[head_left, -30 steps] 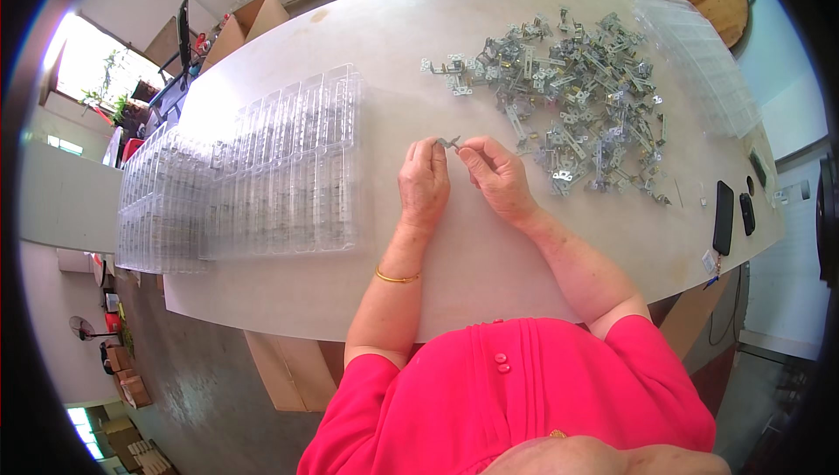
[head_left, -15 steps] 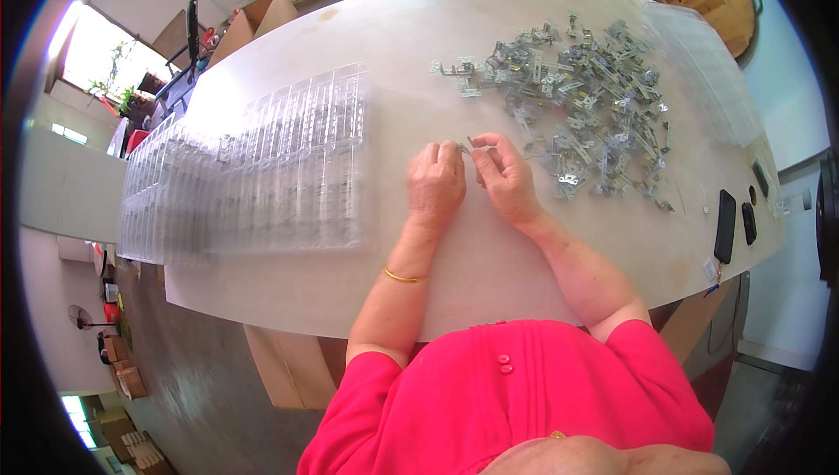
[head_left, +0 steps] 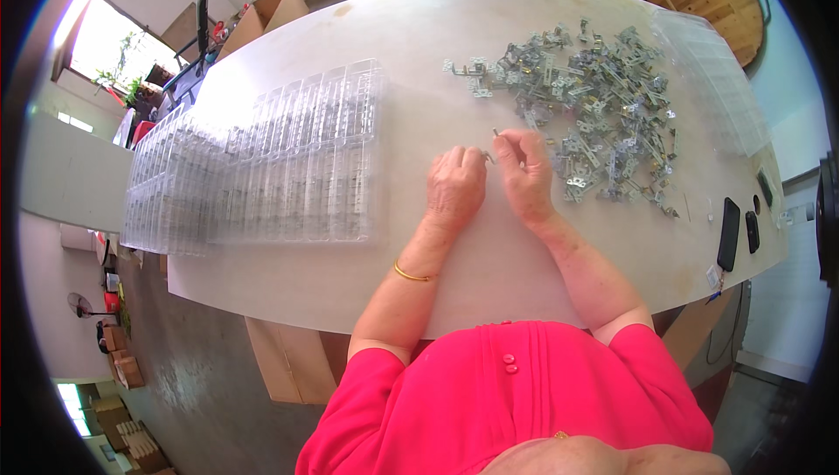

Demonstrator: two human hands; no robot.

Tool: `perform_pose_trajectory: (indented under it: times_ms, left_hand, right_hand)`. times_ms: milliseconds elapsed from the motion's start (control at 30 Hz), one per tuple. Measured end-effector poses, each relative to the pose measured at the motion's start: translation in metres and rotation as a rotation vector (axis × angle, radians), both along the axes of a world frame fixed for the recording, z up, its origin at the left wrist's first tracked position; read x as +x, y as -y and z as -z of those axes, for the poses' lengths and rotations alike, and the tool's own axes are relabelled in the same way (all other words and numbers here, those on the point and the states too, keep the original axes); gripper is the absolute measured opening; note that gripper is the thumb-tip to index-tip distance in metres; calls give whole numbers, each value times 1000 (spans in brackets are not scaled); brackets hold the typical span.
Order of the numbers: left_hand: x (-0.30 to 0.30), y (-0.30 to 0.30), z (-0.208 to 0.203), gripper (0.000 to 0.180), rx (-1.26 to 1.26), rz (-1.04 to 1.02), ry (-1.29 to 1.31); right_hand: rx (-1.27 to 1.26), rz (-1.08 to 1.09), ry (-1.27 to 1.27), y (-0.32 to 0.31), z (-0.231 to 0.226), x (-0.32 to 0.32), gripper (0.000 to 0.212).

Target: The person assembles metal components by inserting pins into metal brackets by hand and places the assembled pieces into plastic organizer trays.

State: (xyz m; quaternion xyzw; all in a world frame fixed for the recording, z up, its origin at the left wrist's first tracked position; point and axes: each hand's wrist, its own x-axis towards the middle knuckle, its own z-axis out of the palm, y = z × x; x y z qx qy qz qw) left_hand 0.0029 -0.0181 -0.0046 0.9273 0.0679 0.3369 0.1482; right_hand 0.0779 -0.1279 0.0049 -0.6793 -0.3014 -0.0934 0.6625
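Observation:
Over the middle of the table, my left hand [head_left: 456,185] is closed, with a small metal part [head_left: 488,158] sticking out of its fingertips. Close beside it, my right hand [head_left: 526,176] pinches another small metal piece [head_left: 496,132] between thumb and fingers. A narrow gap separates the two hands; most of each piece is hidden by fingers. To the right and beyond lies a loose pile of small metal brackets [head_left: 603,99], some with brass-coloured bits. On the left, clear plastic compartment trays [head_left: 374,195] hold rows of metal parts.
More clear plastic trays [head_left: 712,73] lie along the table's right edge. A black phone [head_left: 728,235] and a small black object [head_left: 752,231] sit at the right, near keys [head_left: 715,281]. Cardboard boxes [head_left: 284,360] stand below the table's near edge.
My hands have drawn slightly apart, and the metal pieces at their fingertips now show separately. The whole view has shifted a little.

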Motion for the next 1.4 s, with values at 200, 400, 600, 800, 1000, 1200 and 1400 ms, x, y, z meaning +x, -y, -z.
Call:
perform_pose_trajectory:
  times_ms: [200, 400, 600, 800, 1000, 1200, 1400]
  left_hand:
    - [0, -6, -4, 16, -578, -83, 77]
    - [0, -9, -5, 18, -653, -43, 125]
    - [0, -11, -4, 22, -687, -39, 118]
    - [0, -10, -2, 22, -673, -55, 105]
    - [1, -10, 1, 18, -634, -40, 115]
    - [2, -10, 0, 13, -561, -25, 177]
    - [1, -9, -3, 7, -374, -8, 159]
  right_hand:
    - [71, -171, -328, 0, 2, 2, 12]
    - [-45, -230, -362, 0, 0, -5, 13]
    - [-83, -208, -326, 0, 1, -5, 13]
    - [-99, -214, -340, 0, 1, -5, 13]
    - [-110, -217, -330, 1, 0, -4, 13]
    - [-127, -208, -337, 1, -1, -4, 12]
    - [-87, -254, -397, 1, -1, -3, 12]
